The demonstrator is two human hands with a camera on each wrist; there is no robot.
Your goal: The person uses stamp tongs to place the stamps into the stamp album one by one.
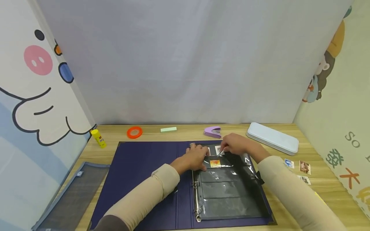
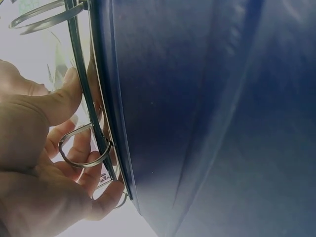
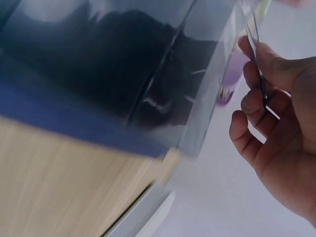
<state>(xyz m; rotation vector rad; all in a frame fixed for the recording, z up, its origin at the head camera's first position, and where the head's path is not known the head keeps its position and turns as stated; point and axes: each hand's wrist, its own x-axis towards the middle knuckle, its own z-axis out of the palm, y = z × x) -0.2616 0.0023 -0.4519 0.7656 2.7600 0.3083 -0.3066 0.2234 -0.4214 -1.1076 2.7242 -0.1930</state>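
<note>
A dark blue ring binder (image 1: 147, 173) lies spread on the table, with black pocket pages (image 1: 226, 189) on its metal rings. My left hand (image 1: 196, 158) rests on the upper part of the page beside the rings; the left wrist view shows its fingers (image 2: 74, 94) at the page edge. With thumb and fingers, my right hand (image 1: 235, 144) pinches metal tweezers (image 3: 257, 64), their tips pointing to the upper pockets. A yellow-orange stamp (image 1: 215, 163) sits in the second row. Another stamp (image 1: 217, 149) shows in the top row, partly hidden by the right hand.
Several loose stamps (image 1: 304, 167) lie right of the binder, below a pale blue case (image 1: 273, 138). Along the back are a purple stapler (image 1: 212, 132), a pale green bar (image 1: 168, 129) and an orange tape roll (image 1: 134, 132). A glue stick (image 1: 99, 138) and mesh pouch (image 1: 83, 195) lie left.
</note>
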